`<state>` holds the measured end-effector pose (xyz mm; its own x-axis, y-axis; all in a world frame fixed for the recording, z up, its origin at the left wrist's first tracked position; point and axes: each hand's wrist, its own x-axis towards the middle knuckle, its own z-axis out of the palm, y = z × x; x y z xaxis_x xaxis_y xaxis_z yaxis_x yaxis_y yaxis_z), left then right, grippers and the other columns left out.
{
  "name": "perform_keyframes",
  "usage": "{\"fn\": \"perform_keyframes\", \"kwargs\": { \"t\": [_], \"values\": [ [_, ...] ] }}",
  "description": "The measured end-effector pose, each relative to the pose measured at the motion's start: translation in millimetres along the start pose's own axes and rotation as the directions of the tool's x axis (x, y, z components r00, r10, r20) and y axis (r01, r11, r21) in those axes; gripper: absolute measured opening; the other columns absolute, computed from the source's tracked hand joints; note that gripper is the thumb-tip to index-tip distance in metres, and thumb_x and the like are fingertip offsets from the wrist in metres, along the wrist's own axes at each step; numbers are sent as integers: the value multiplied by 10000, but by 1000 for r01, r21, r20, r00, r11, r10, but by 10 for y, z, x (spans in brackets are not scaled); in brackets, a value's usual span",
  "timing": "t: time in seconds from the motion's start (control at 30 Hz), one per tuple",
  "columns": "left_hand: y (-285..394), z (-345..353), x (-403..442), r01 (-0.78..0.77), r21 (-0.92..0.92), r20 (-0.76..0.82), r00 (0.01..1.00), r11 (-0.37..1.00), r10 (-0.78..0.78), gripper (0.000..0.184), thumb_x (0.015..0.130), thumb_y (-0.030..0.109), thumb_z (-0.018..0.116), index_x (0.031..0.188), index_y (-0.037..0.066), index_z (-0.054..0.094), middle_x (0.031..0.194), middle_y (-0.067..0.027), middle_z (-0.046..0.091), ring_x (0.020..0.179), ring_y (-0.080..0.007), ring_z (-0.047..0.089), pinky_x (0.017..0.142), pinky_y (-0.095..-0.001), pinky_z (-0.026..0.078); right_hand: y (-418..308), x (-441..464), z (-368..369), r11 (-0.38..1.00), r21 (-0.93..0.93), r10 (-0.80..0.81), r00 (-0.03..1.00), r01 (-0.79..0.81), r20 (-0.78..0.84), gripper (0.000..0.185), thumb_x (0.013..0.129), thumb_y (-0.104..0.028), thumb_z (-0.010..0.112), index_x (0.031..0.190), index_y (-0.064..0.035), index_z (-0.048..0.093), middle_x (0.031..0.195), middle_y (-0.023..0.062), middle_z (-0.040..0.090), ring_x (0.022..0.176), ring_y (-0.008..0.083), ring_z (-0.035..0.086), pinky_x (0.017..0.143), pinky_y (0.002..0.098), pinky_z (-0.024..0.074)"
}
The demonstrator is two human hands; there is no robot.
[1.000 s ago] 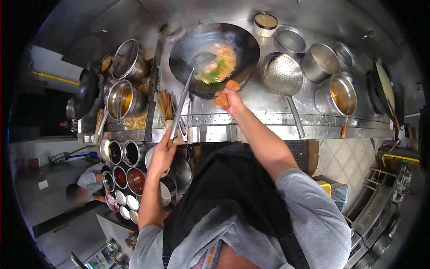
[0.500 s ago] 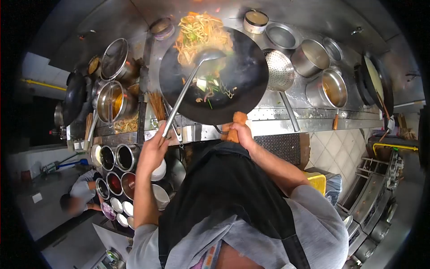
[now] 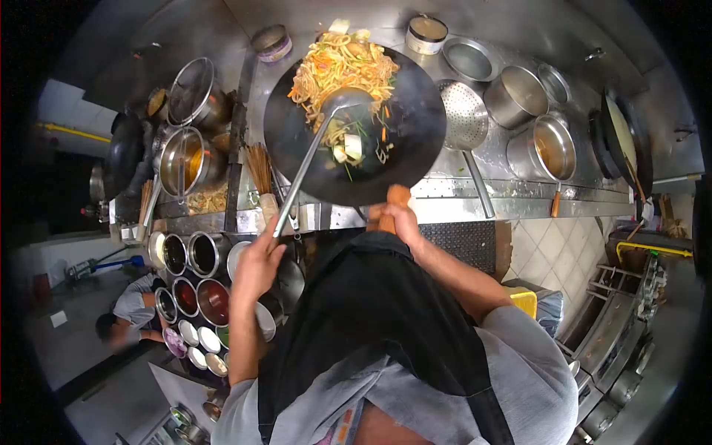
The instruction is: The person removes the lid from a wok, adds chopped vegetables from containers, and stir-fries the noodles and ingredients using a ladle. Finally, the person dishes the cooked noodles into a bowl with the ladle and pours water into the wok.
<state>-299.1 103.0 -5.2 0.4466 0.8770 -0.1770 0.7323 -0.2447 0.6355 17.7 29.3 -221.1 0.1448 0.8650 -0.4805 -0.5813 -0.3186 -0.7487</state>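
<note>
My left hand is closed round the long handle of a metal ladle. The ladle's bowl rests in the wok against a heap of noodles with shredded vegetables. A dark, wide wok sits on the stove, tilted up a little toward me. Pale vegetable pieces and a few strands lie lower in it, below the heap. On the near side, my right hand grips the wok's orange-brown handle, its fingers wrapped around it.
Right of the wok lie a perforated strainer and several metal pots. To the left stand a bamboo brush and a pot with orange liquid. Sauce containers are below left; a co-worker bends beyond them.
The noodles have landed back as a spread heap, with less steam and blur. The ladle's bowl has shifted slightly down and left. My left hand is slightly lower; the right keeps its grip.
</note>
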Motion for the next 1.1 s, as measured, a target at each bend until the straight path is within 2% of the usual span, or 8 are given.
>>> {"fn": "perform_keyframes", "kwargs": {
  "t": [0.13,0.37,0.43,0.5,0.53,0.63,0.83,1.1],
  "values": [
    [183,-457,-134,135,43,165,976,990,-140,630,895,80,689,1476,192,470,893,-242,642,722,-378,561,763,-360,511,-828,537,634,939,342,83,989,-37,-122,168,870,-106,571,989,13,563,952,191,670,818,310,679,709,467,598],
    [30,132,265,64,60,29,997,996,-65,590,902,94,675,1457,182,494,918,-230,670,882,-437,646,804,-429,524,-376,89,397,980,189,67,997,-57,-48,372,903,-141,544,1224,46,551,1099,179,660,964,323,684,794,465,606],
    [160,-12,105,83,86,37,996,993,-87,614,900,76,689,1468,197,491,930,-225,676,807,-354,661,792,-365,525,204,186,-29,989,28,-145,987,147,-71,356,900,-143,550,1214,26,551,1071,170,667,939,328,686,802,485,601],
    [168,-255,-63,137,51,109,984,989,-142,630,896,61,698,1473,200,487,967,-224,685,796,-284,669,800,-328,520,-410,246,189,952,261,159,987,-157,16,338,885,-128,559,1189,20,545,1035,168,672,915,318,688,803,495,593],
    [130,-337,-67,160,8,124,979,987,-160,648,892,47,708,1480,195,481,936,-202,687,761,-161,597,783,-286,503,-917,141,621,946,298,159,983,-126,-90,294,878,-115,561,1140,17,554,1004,179,675,869,322,686,775,489,596],
    [109,-516,119,224,-89,142,967,971,-210,631,899,37,697,1481,109,465,875,-189,650,736,-124,523,754,-303,502,-938,916,628,953,285,138,985,-104,-103,227,882,-124,566,1060,15,560,976,199,675,791,312,678,636,430,582],
    [-19,171,1089,160,12,-78,984,987,-159,600,915,146,642,1473,60,441,913,-261,660,810,-408,638,802,-404,512,-938,1287,637,959,249,170,978,-136,-119,199,862,-124,570,1015,3,566,875,154,691,669,270,686,433,366,492],
    [-125,-84,1011,140,116,192,968,983,-160,603,912,155,636,1481,94,447,956,-255,677,907,-419,662,820,-435,509,-796,1428,540,978,165,138,988,-125,-70,299,880,-236,582,1040,8,643,957,131,694,731,247,689,483,352,492]
  ]
}}
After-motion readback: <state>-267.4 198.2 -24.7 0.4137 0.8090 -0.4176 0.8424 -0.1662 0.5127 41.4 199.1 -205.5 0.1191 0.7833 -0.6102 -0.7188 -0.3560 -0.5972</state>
